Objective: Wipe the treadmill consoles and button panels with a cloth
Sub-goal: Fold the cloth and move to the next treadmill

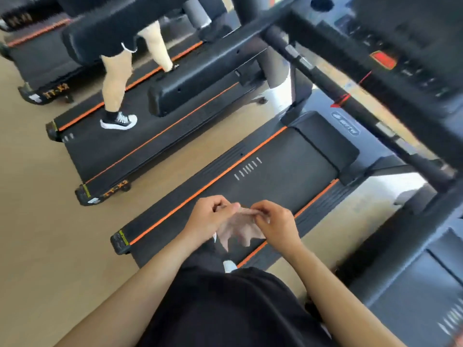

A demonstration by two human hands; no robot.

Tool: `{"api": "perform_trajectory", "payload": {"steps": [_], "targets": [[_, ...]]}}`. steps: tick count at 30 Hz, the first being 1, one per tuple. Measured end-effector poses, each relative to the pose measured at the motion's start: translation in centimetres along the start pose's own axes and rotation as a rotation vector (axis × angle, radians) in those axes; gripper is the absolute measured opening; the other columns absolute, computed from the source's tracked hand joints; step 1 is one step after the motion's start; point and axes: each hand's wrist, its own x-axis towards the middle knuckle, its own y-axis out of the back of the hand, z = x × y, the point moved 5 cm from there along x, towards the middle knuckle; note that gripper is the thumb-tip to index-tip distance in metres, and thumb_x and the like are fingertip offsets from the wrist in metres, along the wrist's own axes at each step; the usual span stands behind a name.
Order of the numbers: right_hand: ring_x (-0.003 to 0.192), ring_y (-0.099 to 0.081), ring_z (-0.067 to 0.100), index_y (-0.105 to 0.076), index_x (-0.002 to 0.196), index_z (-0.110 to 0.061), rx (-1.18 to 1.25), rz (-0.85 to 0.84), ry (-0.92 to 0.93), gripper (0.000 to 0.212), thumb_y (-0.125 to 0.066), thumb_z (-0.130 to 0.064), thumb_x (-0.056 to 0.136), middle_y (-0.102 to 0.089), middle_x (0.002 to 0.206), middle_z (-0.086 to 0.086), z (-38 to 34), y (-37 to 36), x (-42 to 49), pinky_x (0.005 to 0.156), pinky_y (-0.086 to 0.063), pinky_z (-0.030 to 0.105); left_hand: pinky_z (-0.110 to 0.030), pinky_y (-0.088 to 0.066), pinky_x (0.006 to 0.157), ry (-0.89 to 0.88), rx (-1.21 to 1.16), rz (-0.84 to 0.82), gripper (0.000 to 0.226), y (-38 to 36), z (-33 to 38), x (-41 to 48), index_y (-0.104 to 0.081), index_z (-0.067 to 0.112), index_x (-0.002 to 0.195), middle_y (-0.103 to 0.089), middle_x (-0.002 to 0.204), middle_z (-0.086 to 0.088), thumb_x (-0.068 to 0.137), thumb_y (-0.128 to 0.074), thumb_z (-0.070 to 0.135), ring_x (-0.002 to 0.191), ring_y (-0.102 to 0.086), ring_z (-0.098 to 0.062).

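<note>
both hands meet in front of the torso, above the rear end of the nearest treadmill's belt (275, 171). the left hand (208, 219) and the right hand (273, 221) each pinch the top edge of a thin, pale cloth (238, 229), which hangs crumpled between them. the treadmill console (400, 53) with its red button sits blurred at upper right, well apart from the cloth. another person's legs (117, 78) stride on the neighbouring treadmill.

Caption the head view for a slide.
Both hands, left hand and right hand, hold a thin cloth above the treadmill belt.
</note>
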Motion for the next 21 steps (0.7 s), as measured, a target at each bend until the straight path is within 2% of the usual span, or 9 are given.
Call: {"api": "perform_trajectory", "payload": {"steps": [2,4,7,9,12,14,17,21], "targets": [[0.071,-0.063,0.003,-0.071,0.084,-0.029,0.061,0.112,-0.072,0.021,-0.068,-0.008,0.085,-0.068,0.074,-0.022,1.3,1.9,2.2,0.069,-0.05,0.024,-0.015,-0.037,0.056,-0.016,0.005,-0.081,0.034,0.2,1.3,4.2,-0.064,0.002,0.07,-0.048,0.056,0.005,0.094,-0.073,0.024,0.054,-0.044,-0.006],[0.071,-0.065,0.008,-0.07,0.082,-0.032,0.105,0.202,-0.125,0.027,-0.072,-0.005,0.086,-0.07,0.074,-0.017,1.9,3.7,4.1,0.068,-0.051,0.025,-0.019,-0.037,0.057,-0.054,0.05,-0.162,0.037,0.5,2.6,8.8,-0.064,0.0,0.072,-0.048,0.06,-0.003,0.093,-0.075,0.028,0.056,-0.044,-0.009],[0.074,-0.067,0.009,-0.073,0.085,-0.027,0.16,0.283,-0.196,0.021,-0.074,-0.006,0.089,-0.073,0.079,-0.01,2.0,6.7,6.5,0.072,-0.053,0.025,-0.03,-0.045,0.065,-0.124,0.131,-0.227,0.028,1.0,5.0,15.3,-0.072,0.011,0.073,-0.063,0.063,-0.007,0.09,-0.076,0.033,0.062,-0.055,-0.011],[0.072,-0.065,0.003,-0.073,0.084,-0.03,0.188,0.337,-0.222,0.02,-0.073,-0.011,0.091,-0.073,0.078,-0.013,1.7,8.8,8.1,0.071,-0.051,0.02,-0.036,-0.052,0.072,-0.168,0.156,-0.263,0.017,1.2,7.4,19.1,-0.076,0.016,0.08,-0.071,0.067,-0.009,0.091,-0.076,0.029,0.065,-0.063,-0.014],[0.068,-0.061,0.003,-0.072,0.083,-0.029,0.247,0.445,-0.241,0.019,-0.071,-0.013,0.093,-0.07,0.072,-0.015,0.8,12.3,10.6,0.067,-0.047,0.02,-0.04,-0.059,0.07,-0.201,0.181,-0.344,0.009,0.5,11.6,24.2,-0.079,0.016,0.095,-0.073,0.068,-0.009,0.095,-0.073,0.022,0.064,-0.067,-0.018],[0.069,-0.063,0.007,-0.073,0.086,-0.022,0.3,0.52,-0.242,0.014,-0.069,-0.012,0.094,-0.071,0.073,-0.011,0.3,15.0,12.6,0.068,-0.048,0.023,-0.037,-0.058,0.073,-0.227,0.208,-0.351,0.007,-0.3,14.5,27.4,-0.079,0.019,0.096,-0.072,0.066,0.004,0.095,-0.072,0.02,0.064,-0.066,-0.012],[0.069,-0.065,0.014,-0.073,0.087,-0.02,0.418,0.641,-0.218,0.012,-0.069,-0.012,0.095,-0.073,0.076,-0.005,-0.4,19.9,16.2,0.07,-0.053,0.033,-0.018,-0.052,0.072,-0.26,0.213,-0.343,0.015,-2.3,19.3,31.7,-0.076,0.027,0.088,-0.072,0.068,0.02,0.096,-0.07,0.016,0.067,-0.064,0.003],[0.065,-0.064,0.012,-0.072,0.088,-0.018,0.548,0.754,-0.145,0.011,-0.067,-0.012,0.097,-0.072,0.075,-0.006,-1.1,27.1,21.7,0.058,-0.053,0.031,-0.018,-0.054,0.066,-0.192,0.051,-0.311,0.018,-5.6,24.7,37.1,-0.072,0.017,0.087,-0.071,0.064,0.017,0.1,-0.062,0.01,0.062,-0.062,0.005]]}}
